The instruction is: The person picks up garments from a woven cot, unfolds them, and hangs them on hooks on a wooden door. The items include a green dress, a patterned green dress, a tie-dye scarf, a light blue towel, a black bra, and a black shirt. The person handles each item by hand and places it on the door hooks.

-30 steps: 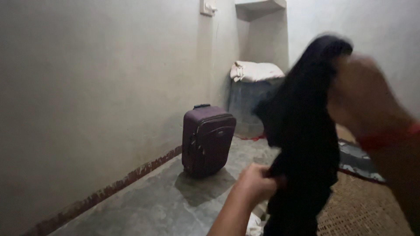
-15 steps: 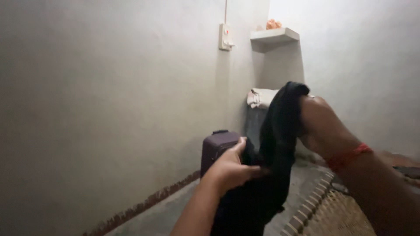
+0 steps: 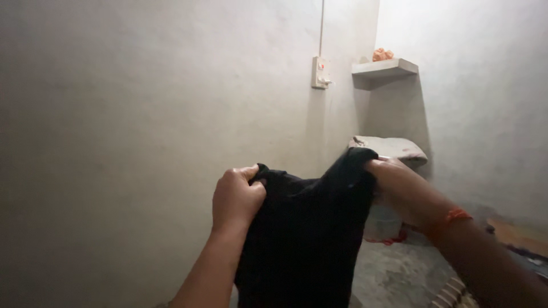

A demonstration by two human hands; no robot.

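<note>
The left hand (image 3: 237,197) and the right hand (image 3: 399,188) hold up a soft black cloth garment (image 3: 305,239) in front of the person. Each hand grips 1 top corner. The left fingers are curled shut into a fist on the cloth. The right fingers are closed tight on the other corner too. The cloth sags a little between the 2 hands and hangs down loose and floppy. It looks dark and plain, with soft folds.

A thin orange thread band (image 3: 451,219) goes around the right wrist.

The room has smooth, pale grey walls (image 3: 114,114) that look like plaster. A small white switch box (image 3: 321,72) sits on the wall. Near the corner is a flat stone shelf (image 3: 383,68) with a small orange thing (image 3: 382,55) on top. Below it lies a folded whitish cloth (image 3: 394,147) on something tall. The rough grey floor (image 3: 394,274) shows at the bottom. A woven mat edge (image 3: 451,294) lies on it.
</note>
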